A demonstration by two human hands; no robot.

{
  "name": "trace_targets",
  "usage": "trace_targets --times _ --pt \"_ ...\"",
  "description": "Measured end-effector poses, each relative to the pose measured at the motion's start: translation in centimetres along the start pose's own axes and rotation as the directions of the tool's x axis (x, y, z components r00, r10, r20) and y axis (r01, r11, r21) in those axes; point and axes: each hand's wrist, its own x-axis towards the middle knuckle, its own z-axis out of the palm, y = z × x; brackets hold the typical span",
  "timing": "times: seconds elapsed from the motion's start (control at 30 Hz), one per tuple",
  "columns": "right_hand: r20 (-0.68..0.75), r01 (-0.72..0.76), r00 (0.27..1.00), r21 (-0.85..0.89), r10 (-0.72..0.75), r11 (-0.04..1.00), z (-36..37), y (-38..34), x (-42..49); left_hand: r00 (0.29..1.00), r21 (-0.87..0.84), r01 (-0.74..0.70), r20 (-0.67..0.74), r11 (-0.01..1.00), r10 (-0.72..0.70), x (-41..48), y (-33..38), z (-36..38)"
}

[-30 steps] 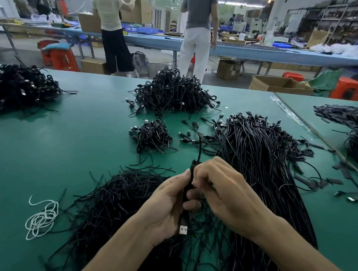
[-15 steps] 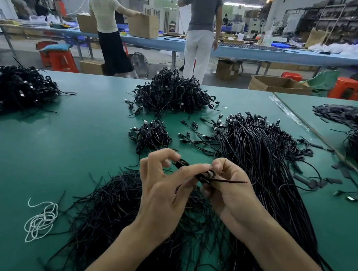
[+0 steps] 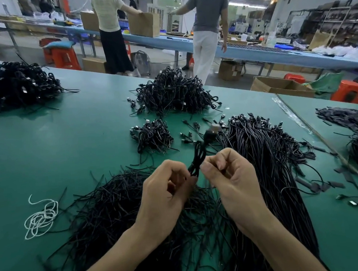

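The left grip pinches a folded black cable that sticks up, its plug on top blurry. The right grip is curled right next to the cable, though what it holds is hard to see. Under both, on the green worktop, lies a messy pile of thin black ties, with a long bunch of black cables just to the right.

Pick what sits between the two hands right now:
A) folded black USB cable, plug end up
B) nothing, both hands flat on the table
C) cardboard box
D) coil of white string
A: the left hand and right hand have a grip on the lower end of a folded black USB cable, which stands up between them. The white string lies apart on the green table.
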Motion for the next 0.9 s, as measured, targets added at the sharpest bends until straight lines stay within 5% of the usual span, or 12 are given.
trace_targets --times 0.27,0.47,0.6,0.7,0.9 --pt "0.043 -0.032 0.999 -0.025 0.033 0.999 -0.1 1.7 -0.6 0.931 -0.151 0.366 0.06 0.918 -0.361 1.2 0.6 -0.8" --pt "0.03 -0.07 0.997 -0.13 0.074 0.989 -0.7 2.6 -0.6 0.779 -0.617 0.599 0.3 0.511 -0.551 2.3 1.3 -1.2" --pt "0.063 -0.146 0.987 -0.067 0.15 0.987 -0.9 3.0 -0.6 0.83 -0.589 0.545 0.28 0.596 -0.483 1.8 1.0 -1.1" --pt "0.063 -0.18 0.981 -0.041 0.183 0.983 -1.5 3.1 -0.2 0.892 -0.365 0.441 0.276 0.82 -0.357 1.1 0.8 -1.1" --pt "-0.009 -0.141 0.99 -0.125 0.141 0.982 -1.4 3.6 -0.2 0.907 0.084 0.3 0.282 0.95 -0.312 0.2 0.2 -0.6"
